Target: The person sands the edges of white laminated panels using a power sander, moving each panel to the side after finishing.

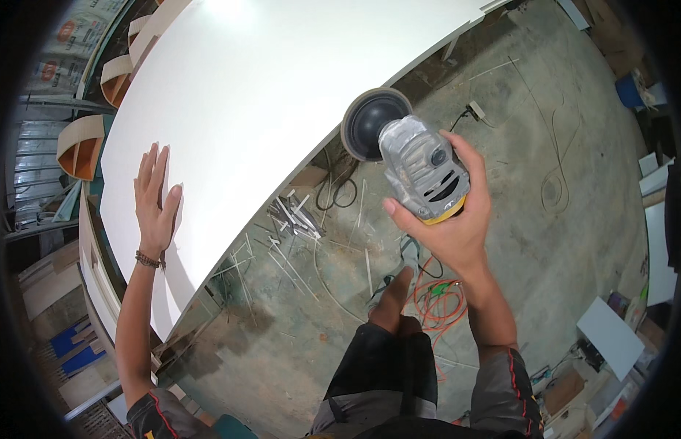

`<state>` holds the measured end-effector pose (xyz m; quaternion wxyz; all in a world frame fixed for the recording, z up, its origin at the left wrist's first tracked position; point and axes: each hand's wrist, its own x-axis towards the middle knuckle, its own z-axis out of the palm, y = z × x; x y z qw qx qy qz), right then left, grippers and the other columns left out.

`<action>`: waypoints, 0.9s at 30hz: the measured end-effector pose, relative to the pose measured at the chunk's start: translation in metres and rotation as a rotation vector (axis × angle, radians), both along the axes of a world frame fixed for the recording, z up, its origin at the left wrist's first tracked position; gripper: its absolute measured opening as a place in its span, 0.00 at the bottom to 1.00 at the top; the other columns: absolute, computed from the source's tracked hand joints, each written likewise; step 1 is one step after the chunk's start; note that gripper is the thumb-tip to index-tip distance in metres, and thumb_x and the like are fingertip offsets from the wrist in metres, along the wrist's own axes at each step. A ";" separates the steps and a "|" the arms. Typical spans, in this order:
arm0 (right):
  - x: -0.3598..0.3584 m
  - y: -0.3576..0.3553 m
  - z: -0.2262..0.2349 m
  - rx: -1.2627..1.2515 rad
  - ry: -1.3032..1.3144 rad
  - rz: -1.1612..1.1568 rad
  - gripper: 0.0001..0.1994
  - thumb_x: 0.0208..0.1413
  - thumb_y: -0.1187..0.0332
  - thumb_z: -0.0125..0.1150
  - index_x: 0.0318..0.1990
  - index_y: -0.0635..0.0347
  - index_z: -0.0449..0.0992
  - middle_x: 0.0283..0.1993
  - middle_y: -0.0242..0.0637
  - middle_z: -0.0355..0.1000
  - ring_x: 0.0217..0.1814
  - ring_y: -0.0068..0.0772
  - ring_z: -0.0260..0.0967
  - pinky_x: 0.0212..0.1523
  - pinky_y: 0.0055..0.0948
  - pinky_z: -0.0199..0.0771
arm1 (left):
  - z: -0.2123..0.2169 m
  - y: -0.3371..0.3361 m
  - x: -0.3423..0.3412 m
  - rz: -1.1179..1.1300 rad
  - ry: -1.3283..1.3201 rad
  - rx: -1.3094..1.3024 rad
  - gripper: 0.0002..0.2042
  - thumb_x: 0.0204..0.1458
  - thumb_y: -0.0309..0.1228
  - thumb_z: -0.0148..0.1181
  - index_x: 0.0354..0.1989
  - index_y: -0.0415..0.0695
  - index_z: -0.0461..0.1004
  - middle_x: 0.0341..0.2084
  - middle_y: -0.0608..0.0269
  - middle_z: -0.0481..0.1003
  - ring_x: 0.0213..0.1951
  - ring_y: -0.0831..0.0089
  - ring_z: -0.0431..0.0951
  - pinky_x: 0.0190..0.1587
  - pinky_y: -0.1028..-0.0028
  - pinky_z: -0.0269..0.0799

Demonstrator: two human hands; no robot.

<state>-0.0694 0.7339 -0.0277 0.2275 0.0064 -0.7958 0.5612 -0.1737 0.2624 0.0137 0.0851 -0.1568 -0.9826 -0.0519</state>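
Two hands at work. Right hand clenched around the grey body of an angle grinder, held in the air past the panel's edge; its round black pad faces the camera, rim near the edge of the white panel. Left hand released, palm flat on the panel near its left side, beaded bracelet at the wrist. Below: concrete floor littered with white offcut strips, orange cable coiled by the person's foot.
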 end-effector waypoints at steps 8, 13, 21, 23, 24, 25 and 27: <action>-0.023 0.027 -0.001 -0.111 0.003 -0.010 0.44 0.39 0.66 0.84 0.64 0.66 0.65 0.56 0.45 0.73 0.57 0.34 0.74 0.57 0.33 0.75 | 0.000 -0.002 -0.003 -0.029 -0.014 -0.039 0.36 0.61 0.57 0.48 0.76 0.57 0.59 0.77 0.61 0.53 0.78 0.54 0.46 0.76 0.40 0.38; -0.044 0.060 0.002 -0.169 -0.043 -0.056 0.42 0.41 0.68 0.84 0.64 0.67 0.64 0.57 0.44 0.70 0.58 0.33 0.72 0.58 0.33 0.74 | 0.008 0.001 -0.004 -0.045 -0.025 -0.126 0.37 0.62 0.58 0.44 0.77 0.54 0.57 0.78 0.59 0.51 0.79 0.53 0.45 0.76 0.39 0.37; -0.076 0.111 0.013 -0.301 -0.119 -0.143 0.42 0.43 0.68 0.83 0.64 0.67 0.64 0.56 0.44 0.73 0.55 0.32 0.74 0.58 0.31 0.74 | 0.016 0.014 -0.006 -0.089 -0.062 -0.158 0.38 0.62 0.58 0.40 0.78 0.50 0.55 0.78 0.54 0.49 0.79 0.50 0.44 0.76 0.40 0.37; -0.083 0.124 0.016 -0.281 -0.118 -0.183 0.42 0.43 0.68 0.83 0.64 0.68 0.64 0.56 0.44 0.73 0.55 0.32 0.74 0.57 0.31 0.75 | 0.015 0.017 -0.007 -0.085 -0.076 -0.151 0.38 0.63 0.58 0.39 0.78 0.48 0.54 0.78 0.53 0.49 0.79 0.49 0.44 0.76 0.40 0.36; -0.087 0.127 0.015 -0.278 -0.121 -0.197 0.42 0.43 0.68 0.83 0.64 0.68 0.64 0.56 0.45 0.73 0.55 0.32 0.74 0.57 0.31 0.75 | 0.017 0.015 -0.006 -0.083 -0.079 -0.155 0.39 0.63 0.58 0.39 0.78 0.48 0.54 0.78 0.53 0.49 0.79 0.49 0.44 0.76 0.40 0.36; -0.091 0.130 0.014 -0.309 -0.140 -0.207 0.42 0.43 0.68 0.83 0.64 0.68 0.64 0.56 0.45 0.73 0.55 0.32 0.74 0.57 0.31 0.75 | 0.019 0.014 -0.004 -0.082 -0.082 -0.158 0.39 0.63 0.59 0.38 0.78 0.48 0.54 0.78 0.52 0.49 0.79 0.49 0.44 0.76 0.40 0.36; -0.095 0.139 0.013 -0.360 -0.179 -0.234 0.41 0.43 0.68 0.83 0.64 0.68 0.65 0.56 0.45 0.73 0.55 0.32 0.74 0.57 0.31 0.75 | 0.020 0.014 -0.004 -0.081 -0.089 -0.156 0.39 0.63 0.59 0.38 0.78 0.48 0.54 0.78 0.52 0.49 0.79 0.49 0.44 0.76 0.40 0.36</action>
